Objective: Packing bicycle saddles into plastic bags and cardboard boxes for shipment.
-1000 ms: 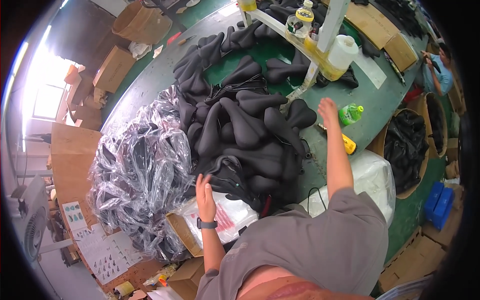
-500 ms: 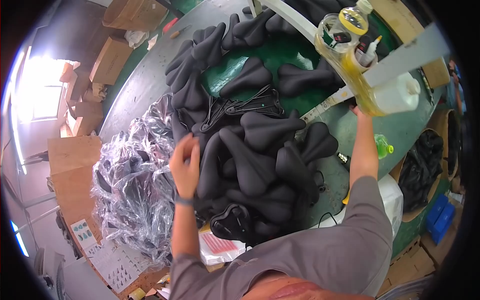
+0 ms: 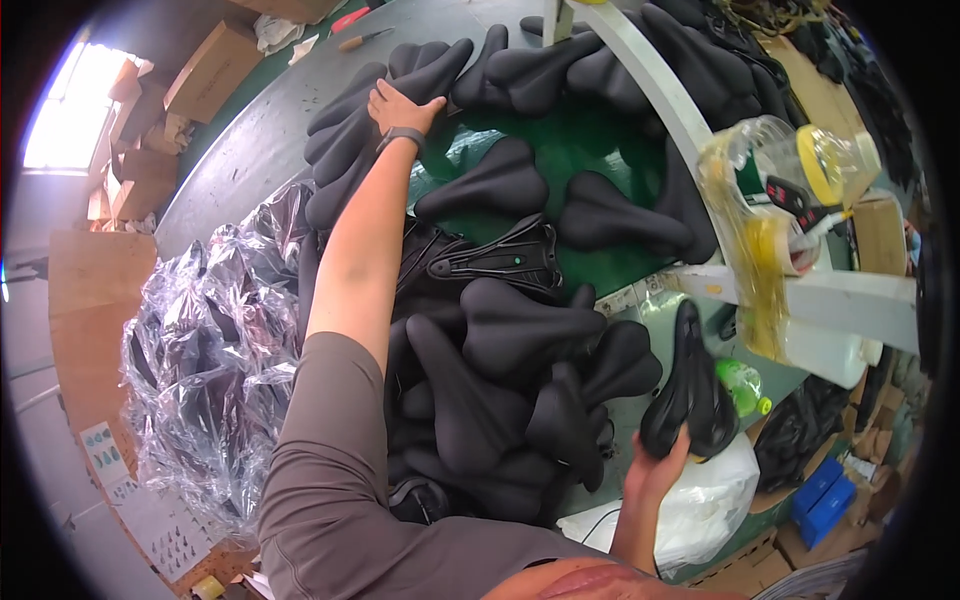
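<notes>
My right hand (image 3: 660, 465), low on the right, is closed on the wide rear end of a black bicycle saddle (image 3: 688, 385), whose narrow nose points away from me. My left arm stretches far forward. At its end, my left hand (image 3: 405, 108) lies with fingers spread on the black saddles at the far left of the pile, touching a saddle (image 3: 440, 72). More black saddles (image 3: 530, 325) are heaped in front of me. One saddle (image 3: 500, 258) is turned over, showing its rails and underside.
Saddles in clear plastic wrapping (image 3: 220, 370) are piled on the left. A white metal frame (image 3: 650, 75) crosses the right side, with bottles and a tape-wrapped holder (image 3: 745, 240) fixed to it. A green bottle (image 3: 742, 385) and white plastic bag (image 3: 715, 505) lie near my right hand.
My left hand has reached forward from beside the wrapped pile to the far saddles. My right hand has come back from near the frame and now holds a saddle.
</notes>
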`<state>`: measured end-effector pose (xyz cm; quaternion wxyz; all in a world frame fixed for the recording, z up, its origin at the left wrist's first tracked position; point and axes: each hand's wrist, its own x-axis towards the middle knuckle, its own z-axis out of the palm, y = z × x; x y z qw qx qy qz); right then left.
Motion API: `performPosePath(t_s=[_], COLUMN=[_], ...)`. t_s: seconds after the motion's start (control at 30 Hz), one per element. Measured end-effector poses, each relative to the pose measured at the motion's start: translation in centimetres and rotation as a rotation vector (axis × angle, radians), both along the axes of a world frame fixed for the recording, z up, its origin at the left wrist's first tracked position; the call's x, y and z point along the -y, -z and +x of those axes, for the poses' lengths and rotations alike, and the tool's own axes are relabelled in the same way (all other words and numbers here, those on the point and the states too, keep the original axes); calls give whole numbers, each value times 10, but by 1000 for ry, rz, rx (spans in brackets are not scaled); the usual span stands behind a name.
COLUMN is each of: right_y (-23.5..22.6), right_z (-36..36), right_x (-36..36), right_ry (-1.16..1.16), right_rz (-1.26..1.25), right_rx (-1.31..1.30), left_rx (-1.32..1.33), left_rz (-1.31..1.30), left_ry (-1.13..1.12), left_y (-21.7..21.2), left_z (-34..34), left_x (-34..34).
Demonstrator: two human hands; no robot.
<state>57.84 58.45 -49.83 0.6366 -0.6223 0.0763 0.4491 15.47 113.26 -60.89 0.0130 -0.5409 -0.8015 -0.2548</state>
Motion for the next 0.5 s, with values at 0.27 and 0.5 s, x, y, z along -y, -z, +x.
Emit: performPosePath(t_s=[0.27,0.5], right_y=[-6,125], right_z=[-18,-89], right_x=[-96,-466], right_ry=[-879,-755], right_rz=[352,283], right_rx=[122,-403], left_rx=[326,959], left_rz=[12,-341], left_ry=[23,261], left_y=[-38,-207], left_z=[-9,-108], left_x=[39,278])
